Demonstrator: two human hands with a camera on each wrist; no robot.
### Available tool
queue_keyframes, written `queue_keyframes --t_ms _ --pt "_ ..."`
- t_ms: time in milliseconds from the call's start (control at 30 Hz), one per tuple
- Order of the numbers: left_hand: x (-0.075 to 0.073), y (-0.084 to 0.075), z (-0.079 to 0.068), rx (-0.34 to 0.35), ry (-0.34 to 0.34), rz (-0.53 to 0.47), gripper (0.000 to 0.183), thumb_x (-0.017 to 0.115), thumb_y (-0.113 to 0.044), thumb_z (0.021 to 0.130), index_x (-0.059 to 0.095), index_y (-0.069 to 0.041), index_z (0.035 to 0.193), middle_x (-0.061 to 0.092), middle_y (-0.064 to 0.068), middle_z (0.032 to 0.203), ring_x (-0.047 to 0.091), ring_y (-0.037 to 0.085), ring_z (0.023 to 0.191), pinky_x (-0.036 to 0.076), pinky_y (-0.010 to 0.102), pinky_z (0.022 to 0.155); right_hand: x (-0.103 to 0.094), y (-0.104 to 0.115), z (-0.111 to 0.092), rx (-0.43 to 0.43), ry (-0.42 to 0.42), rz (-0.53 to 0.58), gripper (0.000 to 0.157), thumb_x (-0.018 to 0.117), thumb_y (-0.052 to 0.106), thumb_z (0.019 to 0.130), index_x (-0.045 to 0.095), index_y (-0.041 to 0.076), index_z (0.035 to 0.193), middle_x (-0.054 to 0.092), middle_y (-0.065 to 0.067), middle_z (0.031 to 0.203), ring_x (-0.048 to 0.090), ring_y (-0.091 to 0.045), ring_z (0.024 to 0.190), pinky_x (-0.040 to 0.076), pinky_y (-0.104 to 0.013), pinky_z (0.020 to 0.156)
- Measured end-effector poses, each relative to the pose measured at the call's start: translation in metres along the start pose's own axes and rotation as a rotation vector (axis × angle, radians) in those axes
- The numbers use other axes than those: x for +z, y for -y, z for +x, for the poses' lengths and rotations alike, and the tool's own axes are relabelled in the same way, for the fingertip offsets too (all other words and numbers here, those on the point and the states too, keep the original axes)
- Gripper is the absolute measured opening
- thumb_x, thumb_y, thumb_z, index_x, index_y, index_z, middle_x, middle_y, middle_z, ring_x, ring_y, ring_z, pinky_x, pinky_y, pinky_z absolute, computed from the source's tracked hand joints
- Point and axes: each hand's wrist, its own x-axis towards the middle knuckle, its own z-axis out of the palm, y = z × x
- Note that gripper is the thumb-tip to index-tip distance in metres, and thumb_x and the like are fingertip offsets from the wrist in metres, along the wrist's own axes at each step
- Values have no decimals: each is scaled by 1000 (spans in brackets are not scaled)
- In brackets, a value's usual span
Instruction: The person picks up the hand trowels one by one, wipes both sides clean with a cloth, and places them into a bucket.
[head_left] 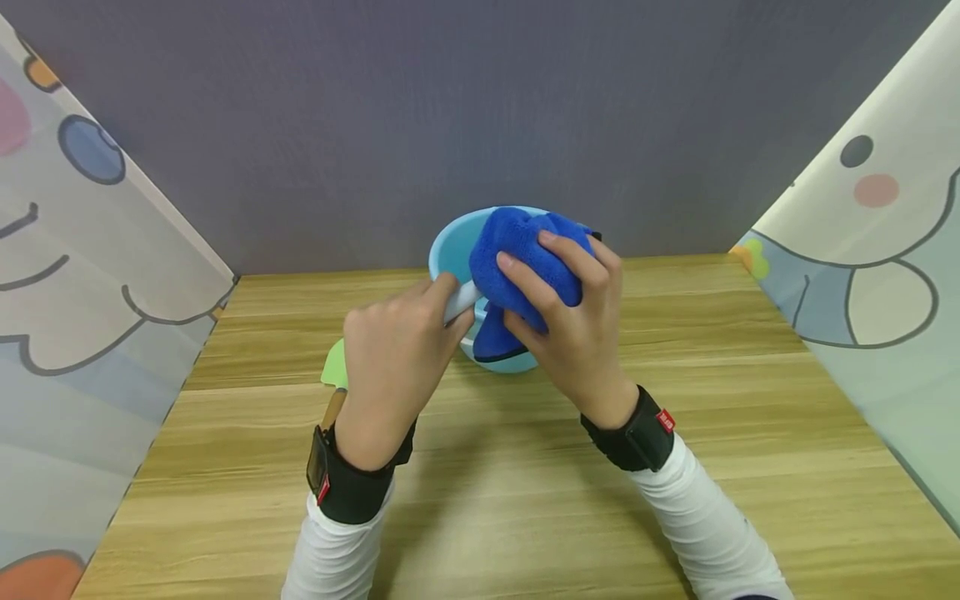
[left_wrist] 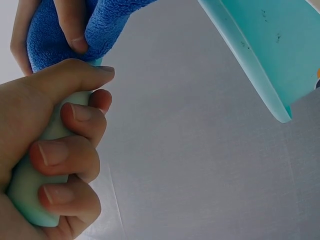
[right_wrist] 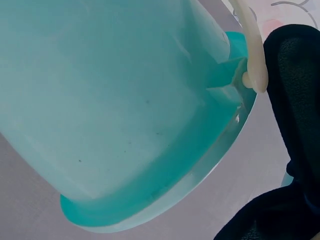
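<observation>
My left hand (head_left: 397,342) grips the pale handle (left_wrist: 42,165) of a tool, fingers curled round it and thumb lying along it. A blue cloth (head_left: 525,258) covers the tool's other end, so its kind is hidden. My right hand (head_left: 573,325) holds that cloth around it from the right side, fingertips pressed into the fabric. Both hands are over a light-blue bucket (head_left: 446,250), and one corner of the cloth hangs down in front of its rim. In the right wrist view the bucket's outer wall (right_wrist: 115,100) fills much of the frame; the hand is hidden there.
A green spatula head (head_left: 335,364) with a brown handle (head_left: 334,408) lies on the wooden table (head_left: 247,433), partly behind the left forearm. Behind the bucket rises a grey wall (head_left: 337,150). Cartoon-printed panels (head_left: 885,250) flank the table. The bucket has a white bail handle (right_wrist: 256,55).
</observation>
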Motion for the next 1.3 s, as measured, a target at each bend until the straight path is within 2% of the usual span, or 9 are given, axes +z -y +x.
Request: queue_keyframes --t_ms 367,700,933,1300 --pt "-1 2 0 6 1 -6 29 74 -20 80 53 -9 63 40 1 46 27 14 34 12 26 36 0 -1 1 3 2 -2 51 79 11 75 57 17 120 43 -18 128 40 -42 114 44 -64 90" --pt "-1 4 -2 6 -22 37 34 74 -20 79 48 -10 60 35 -1 47 23 13 36 8 25 39 0 -1 5 13 8 0 48 78 11 77 58 17 119 44 -19 126 41 -43 114 43 -62 91" --pt "-1 5 -2 12 -37 50 36 76 -23 78 48 -10 60 36 1 45 23 14 34 10 25 37 -3 -2 4 45 23 -22 47 77 9 77 59 19 119 44 -18 128 40 -42 116 42 -62 92" --pt "0 4 -1 6 -27 42 35 74 -21 79 48 -10 59 36 0 46 22 13 36 10 25 37 -3 -1 4 37 34 -48 44 78 14 78 63 19 119 46 -19 127 39 -42 116 40 -62 91"
